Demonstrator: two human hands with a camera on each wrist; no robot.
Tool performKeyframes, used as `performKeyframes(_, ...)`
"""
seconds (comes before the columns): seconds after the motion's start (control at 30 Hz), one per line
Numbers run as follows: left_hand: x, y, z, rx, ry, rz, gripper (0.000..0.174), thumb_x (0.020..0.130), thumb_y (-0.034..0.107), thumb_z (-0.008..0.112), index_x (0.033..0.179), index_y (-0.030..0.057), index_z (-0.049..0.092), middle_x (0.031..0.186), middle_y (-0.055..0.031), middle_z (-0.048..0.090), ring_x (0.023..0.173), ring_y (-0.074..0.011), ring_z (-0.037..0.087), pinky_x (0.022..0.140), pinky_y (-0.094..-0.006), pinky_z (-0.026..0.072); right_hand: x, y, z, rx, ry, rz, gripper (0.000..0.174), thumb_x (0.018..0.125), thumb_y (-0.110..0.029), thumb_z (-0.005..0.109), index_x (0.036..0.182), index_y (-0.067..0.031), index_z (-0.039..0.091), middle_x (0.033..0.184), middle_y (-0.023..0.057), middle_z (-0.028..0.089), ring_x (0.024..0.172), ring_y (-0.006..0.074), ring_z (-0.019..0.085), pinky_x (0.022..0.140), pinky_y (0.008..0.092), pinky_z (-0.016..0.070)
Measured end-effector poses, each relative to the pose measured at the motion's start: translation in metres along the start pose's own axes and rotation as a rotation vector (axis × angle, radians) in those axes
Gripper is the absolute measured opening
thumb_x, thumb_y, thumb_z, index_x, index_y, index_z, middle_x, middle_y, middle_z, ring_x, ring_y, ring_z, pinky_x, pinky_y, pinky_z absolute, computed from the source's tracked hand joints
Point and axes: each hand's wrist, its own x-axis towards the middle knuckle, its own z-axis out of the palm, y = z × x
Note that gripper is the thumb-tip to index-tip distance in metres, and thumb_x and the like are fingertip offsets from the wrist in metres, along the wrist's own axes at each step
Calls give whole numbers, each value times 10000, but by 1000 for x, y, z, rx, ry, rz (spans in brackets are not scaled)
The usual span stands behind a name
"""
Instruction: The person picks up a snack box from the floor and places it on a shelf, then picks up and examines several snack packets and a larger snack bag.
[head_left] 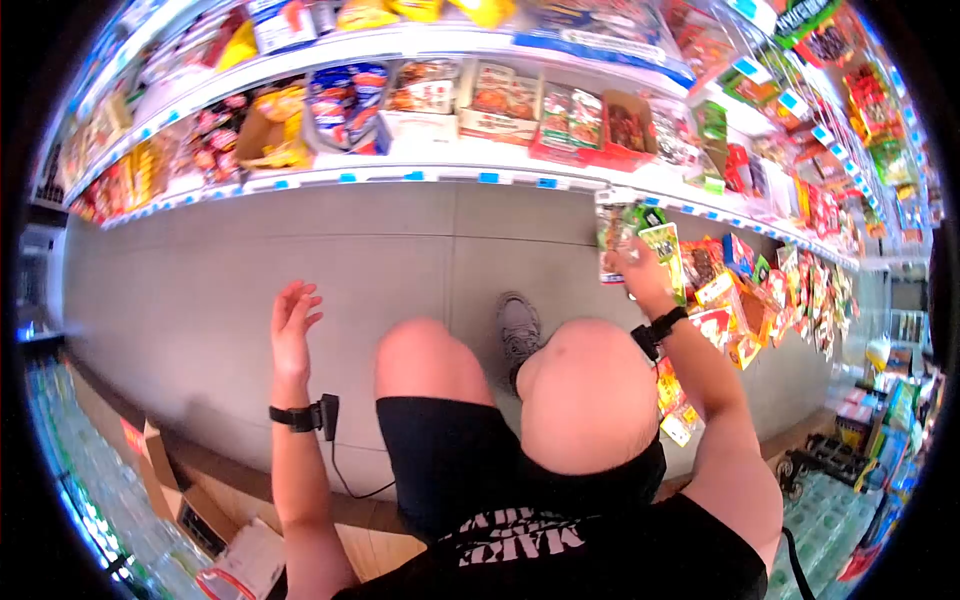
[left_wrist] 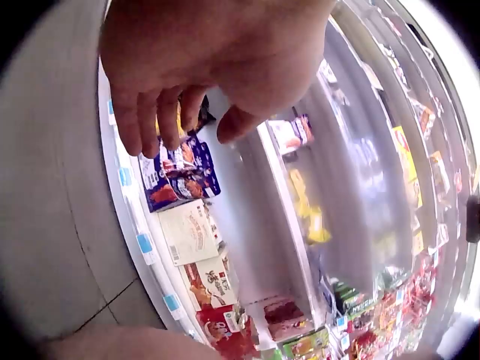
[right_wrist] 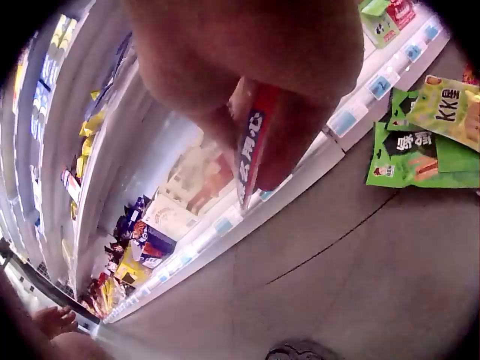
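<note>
**One snack packet held up at the bottom shelf of a shop aisle**

One snack packet (right_wrist: 251, 150), red and blue along its edge with white Chinese characters, is pinched between the thumb and fingers of the right hand (head_left: 638, 268). It is held just in front of the lip of the bottom shelf (head_left: 420, 170). The left hand (head_left: 292, 325) is lifted with its fingers spread and relaxed, gripping nothing, well apart from the packet.

The shelf holds blue bags (left_wrist: 180, 172), pale cartons (left_wrist: 191, 232) and a red display tray (head_left: 625, 130) with packets standing in it. Blue price tags (head_left: 488, 178) run along the shelf lip.

The grey tiled floor (head_left: 400, 260) lies open between the shelf and the person's bent knees. To the right, a heap of loose packets (head_left: 745, 300) lies on the floor against the shelving. Of the green packets (right_wrist: 420, 146) close to the right hand, one reads "KK". An open cardboard box (head_left: 165, 480) sits at the lower left, beside the person.
</note>
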Motion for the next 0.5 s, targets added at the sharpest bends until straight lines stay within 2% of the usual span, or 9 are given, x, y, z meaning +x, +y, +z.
performKeyframes(0.03,-10,-6,-12,-22,32,-19,355,1025,197,562,1348,53,534,1265,-81,630,1108,-186,608,929,-357,497,7,15,2,8,-6,-10,574,822,-262,844,1264,10,601,1102,123,715,1006,223,684,857,347,534)
performKeyframes(0.1,-27,-17,-31,-77,99,-45,354,1016,192,572,1341,54,537,1256,-80,632,1092,-185,614,914,-356,503,43,76,25,280,-101,-5,760,782,-297,870,1369,44,528,1140,170,701,1005,253,679,878,365,532)
performKeyframes(0.17,-44,-21,-41,-130,132,-39,335,1010,186,579,1316,53,557,1223,-78,644,1056,-183,628,895,-350,508,25,18,18,34,16,-119,759,792,-221,861,1372,93,485,1122,169,686,970,236,685,841,347,551)
performKeyframes(0.2,-50,-21,-48,-153,148,-39,325,1006,184,582,1303,52,567,1206,-76,649,1039,-182,635,886,-347,511,34,7,19,203,-119,-114,751,809,-168,842,1379,133,456,1126,147,678,938,221,685,830,338,555)
performKeyframes(0.23,-59,-19,-57,-161,165,-42,306,1007,178,581,1284,49,580,1182,-76,656,1014,-182,643,870,-339,515,15,-43,15,334,-136,-75,723,823,-130,823,1384,128,447,1133,149,676,901,199,683,819,340,554)
performKeyframes(0.3,-60,-10,-63,-192,177,-32,270,1008,168,577,1246,43,606,1133,-76,670,965,-181,659,839,-323,523,29,-65,30,513,-142,-155,320,865,-35,751,1150,26,618,968,68,719,826,128,685,741,299,555)
performKeyframes(0.33,-60,-4,-66,-222,243,-27,229,1008,147,574,1200,37,632,1054,-70,683,881,-175,669,783,-303,530,38,-79,32,476,-157,-241,299,865,-33,755,1134,20,637,959,58,722,816,121,681,737,288,550)
performKeyframes(0.4,-61,7,-75,-305,286,-3,223,1010,139,571,1198,36,633,1038,-69,684,850,-169,667,761,-296,531,47,-99,39,389,-208,-370,256,865,-30,761,1104,9,675,943,37,727,795,108,674,727,266,540)
performKeyframes(0.5,-64,48,-79,-341,354,2,226,1011,136,572,1204,32,627,1005,-59,679,817,-156,660,749,-293,530,67,-109,41,521,-300,-358,208,860,-46,778,1053,1,715,930,22,735,787,90,664,721,255,528)
